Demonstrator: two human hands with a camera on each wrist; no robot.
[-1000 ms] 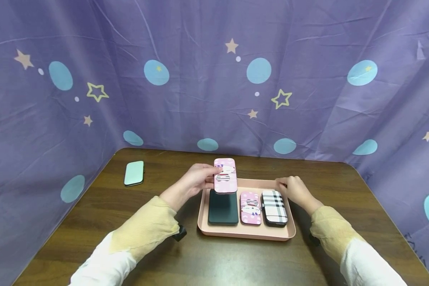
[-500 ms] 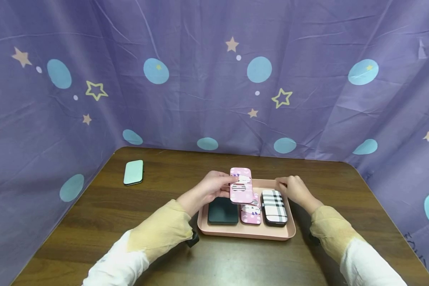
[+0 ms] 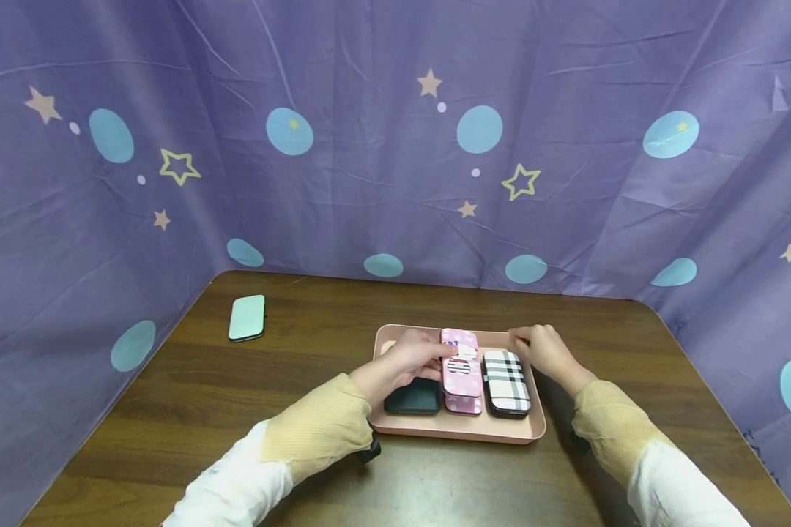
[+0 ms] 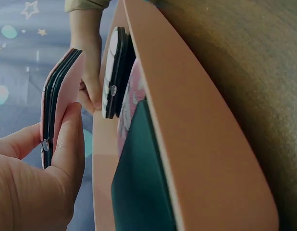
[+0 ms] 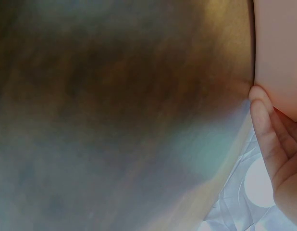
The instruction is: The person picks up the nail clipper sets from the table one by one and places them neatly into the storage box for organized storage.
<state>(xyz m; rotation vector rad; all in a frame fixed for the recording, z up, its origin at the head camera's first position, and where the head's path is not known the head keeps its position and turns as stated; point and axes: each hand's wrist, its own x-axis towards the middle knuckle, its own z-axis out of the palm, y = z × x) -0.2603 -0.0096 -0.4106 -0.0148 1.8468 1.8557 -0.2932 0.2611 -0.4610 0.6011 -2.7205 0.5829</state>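
My left hand [image 3: 415,359] pinches a pink cartoon-print case [image 3: 460,366] by its left edge, thumb on one face and fingers on the other. In the left wrist view this slim clasped case [image 4: 62,96] is closed and held apart from the tray's contents. Below it in the head view lies a second pink case [image 3: 463,405], mostly covered. Both are over a pink tray [image 3: 448,430]. My right hand [image 3: 544,353] grips the tray's far right corner; in the right wrist view, thumb and fingers [image 5: 271,134] meet at the rim.
In the tray, a dark green flat case [image 3: 411,397] lies at the left and a black-and-white plaid case [image 3: 506,382] at the right. A mint-green case [image 3: 247,318] rests far left on the wooden table [image 3: 303,315]. A purple curtain [image 3: 382,146] hangs behind.
My left hand has carried the pink case rightward and nearer, from over the green case to over the other pink one. The right hand has stayed at the tray's corner.
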